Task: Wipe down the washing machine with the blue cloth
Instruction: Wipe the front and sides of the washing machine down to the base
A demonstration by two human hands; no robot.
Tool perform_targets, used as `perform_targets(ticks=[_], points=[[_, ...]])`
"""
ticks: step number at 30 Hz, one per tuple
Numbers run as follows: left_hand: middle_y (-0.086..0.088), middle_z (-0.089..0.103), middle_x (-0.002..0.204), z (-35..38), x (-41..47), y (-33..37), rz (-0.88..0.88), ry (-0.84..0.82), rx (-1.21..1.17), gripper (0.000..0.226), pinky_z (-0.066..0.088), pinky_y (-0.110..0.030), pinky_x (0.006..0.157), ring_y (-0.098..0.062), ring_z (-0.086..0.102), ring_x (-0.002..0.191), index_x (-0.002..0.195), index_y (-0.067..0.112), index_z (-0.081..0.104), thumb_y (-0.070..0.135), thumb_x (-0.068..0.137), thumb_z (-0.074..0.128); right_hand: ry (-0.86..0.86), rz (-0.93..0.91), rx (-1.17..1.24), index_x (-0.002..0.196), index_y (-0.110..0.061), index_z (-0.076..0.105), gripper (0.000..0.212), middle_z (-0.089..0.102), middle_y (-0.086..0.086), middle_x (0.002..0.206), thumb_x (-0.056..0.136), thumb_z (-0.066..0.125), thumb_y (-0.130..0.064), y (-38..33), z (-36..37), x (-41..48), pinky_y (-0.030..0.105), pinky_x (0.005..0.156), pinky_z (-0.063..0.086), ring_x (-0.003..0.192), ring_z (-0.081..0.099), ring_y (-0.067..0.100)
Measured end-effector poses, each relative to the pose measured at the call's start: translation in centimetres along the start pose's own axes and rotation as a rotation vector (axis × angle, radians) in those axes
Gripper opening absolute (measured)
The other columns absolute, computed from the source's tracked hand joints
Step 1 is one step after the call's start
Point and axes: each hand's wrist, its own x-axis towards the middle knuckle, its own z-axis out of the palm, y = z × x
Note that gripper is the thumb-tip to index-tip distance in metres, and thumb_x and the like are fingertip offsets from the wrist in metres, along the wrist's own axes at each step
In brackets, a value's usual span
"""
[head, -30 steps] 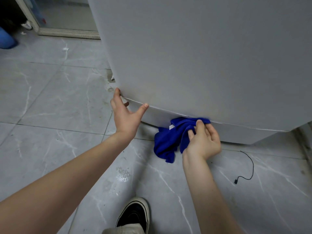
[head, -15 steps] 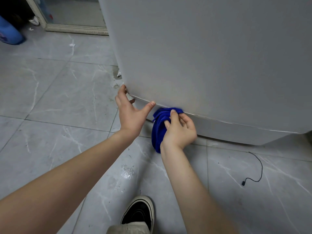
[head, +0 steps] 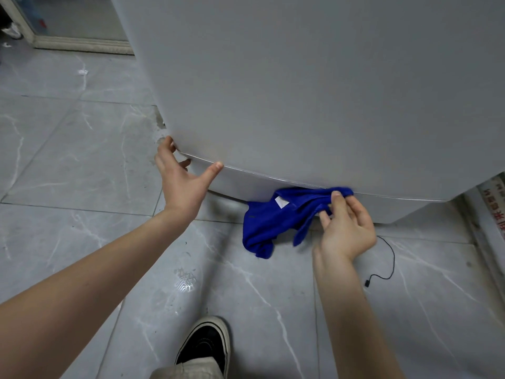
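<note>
The grey washing machine (head: 314, 91) fills the upper right of the head view, its flat side panel ending in a thin metal trim above a lower base strip. My left hand (head: 183, 184) rests spread against the machine's bottom left corner, thumb on the trim, holding nothing. My right hand (head: 345, 224) pinches the blue cloth (head: 276, 220) against the base strip just under the trim. Most of the cloth hangs loose to the left of that hand, with a small white tag showing.
Grey marbled floor tiles (head: 82, 173) spread left and below. A thin black cable (head: 388, 258) lies on the floor right of my right hand. My black-and-white shoe (head: 207, 343) is at the bottom centre. A pale door frame (head: 79, 46) runs at the upper left.
My right hand has slid the blue cloth to the right along the base strip, from beside my left hand back toward the machine's right part. The cloth now hangs more spread out. My left hand stays put.
</note>
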Motion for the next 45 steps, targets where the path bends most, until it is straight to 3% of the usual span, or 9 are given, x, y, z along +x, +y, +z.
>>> perform_targets(ticks=[11, 15, 19, 23, 29, 35, 40, 43, 45], points=[[0.005, 0.033, 0.14, -0.3, 0.0, 0.6, -0.029, -0.004, 0.015, 0.096, 0.043, -0.012, 0.081, -0.017, 0.058, 0.111, 0.143, 0.022, 0.03, 0.033, 0.069, 0.09, -0.061, 0.067, 0.006, 0.083, -0.006, 0.065, 0.012, 0.068, 0.01, 0.08, 0.081, 0.075, 0.001, 3.7, 4.1, -4.0, 0.024, 0.058, 0.055, 0.068, 0.066, 0.014], [0.007, 0.045, 0.134, -1.5, 0.6, 0.8, -0.053, -0.016, -0.056, 0.075, 0.043, -0.003, 0.075, -0.013, 0.06, 0.107, 0.13, 0.029, 0.041, 0.03, 0.072, 0.088, -0.1, 0.101, -0.015, 0.079, -0.005, 0.066, 0.012, 0.067, 0.006, 0.074, 0.08, 0.076, 0.001, 5.8, 6.4, -6.2, 0.022, 0.056, 0.055, 0.065, 0.066, 0.012], [0.011, 0.062, 0.11, -3.6, 2.3, 0.8, -0.081, -0.026, -0.092, 0.045, 0.047, -0.024, 0.087, -0.015, 0.061, 0.106, 0.116, 0.027, 0.053, 0.025, 0.081, 0.081, -0.137, 0.134, -0.023, 0.083, 0.001, 0.066, 0.011, 0.067, 0.007, 0.073, 0.079, 0.077, 0.002, 7.8, 8.8, -8.3, 0.021, 0.054, 0.054, 0.065, 0.065, 0.013], [0.004, 0.066, 0.112, -5.3, 3.6, 0.6, -0.052, -0.102, -0.093, 0.04, 0.049, -0.036, 0.101, -0.013, 0.061, 0.11, 0.123, 0.03, 0.058, 0.02, 0.088, 0.074, -0.167, 0.148, -0.049, 0.081, 0.001, 0.067, 0.01, 0.067, 0.003, 0.07, 0.078, 0.077, 0.002, 9.6, 11.0, -10.2, 0.022, 0.055, 0.053, 0.053, 0.063, 0.006], [0.0, 0.067, 0.123, -6.7, 4.6, 0.7, -0.049, -0.19, -0.084, 0.036, 0.05, -0.041, 0.103, -0.015, 0.063, 0.115, 0.131, 0.02, 0.061, 0.015, 0.095, 0.065, -0.171, 0.15, -0.075, 0.064, -0.011, 0.067, 0.018, 0.069, 0.002, 0.067, 0.071, 0.08, 0.0, 11.8, 14.2, -13.1, 0.048, 0.072, 0.061, 0.07, 0.07, 0.024], [0.006, 0.064, 0.125, -6.3, 3.8, 1.7, -0.049, -0.182, -0.048, 0.045, 0.05, -0.037, 0.103, -0.013, 0.061, 0.115, 0.134, 0.022, 0.057, 0.019, 0.091, 0.071, -0.175, 0.192, -0.095, 0.061, -0.018, 0.068, 0.023, 0.071, 0.003, 0.068, 0.07, 0.081, -0.001, 11.3, 14.5, -13.4, 0.046, 0.073, 0.061, 0.075, 0.072, 0.027], [0.009, 0.051, 0.138, -4.3, 1.7, 3.8, 0.033, -0.069, 0.013, 0.074, 0.042, -0.017, 0.103, -0.008, 0.054, 0.122, 0.143, 0.023, 0.043, 0.024, 0.079, 0.082, -0.164, 0.19, -0.044, 0.072, -0.009, 0.069, 0.014, 0.071, 0.007, 0.073, 0.074, 0.08, 0.0, 8.1, 11.7, -11.1, 0.03, 0.062, 0.057, 0.058, 0.065, 0.01], [0.005, 0.038, 0.144, -2.8, 0.7, 5.2, 0.016, -0.045, 0.06, 0.099, 0.039, -0.029, 0.111, -0.011, 0.044, 0.133, 0.153, 0.019, 0.027, 0.036, 0.074, 0.085, -0.179, 0.158, -0.02, 0.081, -0.003, 0.07, 0.011, 0.072, 0.009, 0.08, 0.076, 0.08, -0.002, 5.1, 9.3, -9.5, 0.022, 0.057, 0.054, 0.065, 0.066, 0.013], [0.001, 0.034, 0.148, -2.1, 0.1, 6.2, -0.013, -0.027, 0.065, 0.102, 0.035, -0.035, 0.115, -0.012, 0.039, 0.137, 0.154, 0.018, 0.023, 0.04, 0.075, 0.084, -0.191, 0.119, -0.012, 0.078, -0.006, 0.069, 0.011, 0.071, 0.007, 0.078, 0.077, 0.08, -0.003, 2.9, 8.1, -8.6, 0.021, 0.056, 0.053, 0.066, 0.066, 0.012]])
